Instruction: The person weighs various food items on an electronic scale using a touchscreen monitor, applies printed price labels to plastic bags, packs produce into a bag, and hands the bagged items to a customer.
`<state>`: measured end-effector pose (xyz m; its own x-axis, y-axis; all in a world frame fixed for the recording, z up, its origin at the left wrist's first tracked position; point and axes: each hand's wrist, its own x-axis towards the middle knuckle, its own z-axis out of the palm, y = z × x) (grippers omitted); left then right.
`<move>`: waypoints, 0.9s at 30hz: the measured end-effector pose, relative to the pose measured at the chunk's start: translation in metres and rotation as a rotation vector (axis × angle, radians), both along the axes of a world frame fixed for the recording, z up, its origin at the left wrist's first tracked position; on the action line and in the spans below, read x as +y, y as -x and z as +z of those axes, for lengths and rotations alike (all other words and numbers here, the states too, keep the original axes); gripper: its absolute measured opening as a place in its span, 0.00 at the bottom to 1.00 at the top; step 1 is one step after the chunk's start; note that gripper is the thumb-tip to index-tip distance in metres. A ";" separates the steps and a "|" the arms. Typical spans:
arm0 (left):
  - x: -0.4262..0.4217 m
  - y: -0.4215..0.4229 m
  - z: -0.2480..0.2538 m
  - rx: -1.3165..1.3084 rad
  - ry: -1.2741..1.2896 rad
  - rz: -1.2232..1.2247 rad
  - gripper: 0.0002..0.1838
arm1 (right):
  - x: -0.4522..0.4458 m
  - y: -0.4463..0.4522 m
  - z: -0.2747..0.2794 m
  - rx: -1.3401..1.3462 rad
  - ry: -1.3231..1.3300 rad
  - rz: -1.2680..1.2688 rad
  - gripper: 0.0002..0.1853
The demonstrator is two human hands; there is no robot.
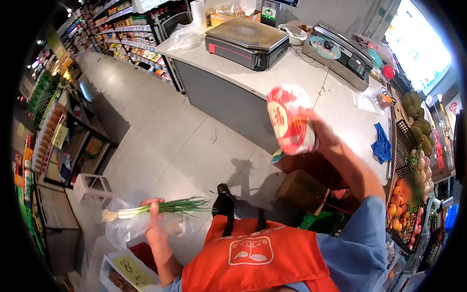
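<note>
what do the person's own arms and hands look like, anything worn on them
The left hand and right hand wear no gloves, and no watch shows. The right sleeve is plain blue and short, leaving the forearm bare; only a bit of the blue left sleeve shows. An orange-red apron reads "SPRING" above a white leaf mark.

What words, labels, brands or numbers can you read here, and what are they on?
"SPRING": on the orange-red apron, upside down in this view.
"福", apparently: on the red-and-white package in the right hand.
"1.98", probably: on the yellow card, upside down.
Too small or blurred: the package's other print, the shelf labels and the green counter sign.
</note>
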<state>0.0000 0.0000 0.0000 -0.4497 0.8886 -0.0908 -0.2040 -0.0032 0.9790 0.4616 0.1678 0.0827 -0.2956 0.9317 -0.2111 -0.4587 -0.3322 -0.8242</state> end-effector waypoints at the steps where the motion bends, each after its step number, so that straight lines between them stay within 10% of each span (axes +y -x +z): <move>1: 0.026 -0.007 0.013 0.085 0.009 -0.055 0.11 | 0.011 -0.006 0.014 -0.011 -0.006 0.009 0.29; 4: 0.063 -0.047 0.025 0.288 -0.092 -0.222 0.10 | 0.039 -0.039 0.066 -0.361 0.029 -0.153 0.32; 5: 0.052 -0.089 -0.050 0.090 0.221 -0.356 0.10 | 0.079 -0.046 0.024 -0.770 0.370 -0.145 0.34; 10: 0.302 -0.077 0.012 0.302 0.005 -0.661 0.10 | 0.358 -0.024 0.059 -1.233 -0.550 -0.177 0.45; 16: 0.390 -0.151 0.004 0.121 -0.025 -0.747 0.12 | 0.540 -0.037 0.038 -1.858 -0.700 -0.168 0.55; 18: 0.410 -0.174 0.005 -0.032 0.041 -0.703 0.13 | 0.570 -0.029 0.031 -1.874 -0.620 -0.104 0.56; 20: 0.425 -0.186 0.020 0.376 0.075 -0.792 0.14 | 0.586 -0.023 0.025 -1.862 -0.604 -0.062 0.56; 22: 0.445 -0.206 0.037 -0.135 0.397 -0.767 0.13 | 0.597 -0.027 0.023 -1.843 -0.651 -0.027 0.55; 27: 0.486 -0.256 0.053 -0.199 0.532 -0.906 0.15 | 0.603 -0.026 0.015 -1.947 -0.834 0.027 0.54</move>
<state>0.2557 0.4860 0.0525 0.4237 0.7089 -0.5639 -0.0724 0.6470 0.7590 0.4876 0.7711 0.0978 -0.2748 0.9460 0.1719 0.9575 0.2855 -0.0403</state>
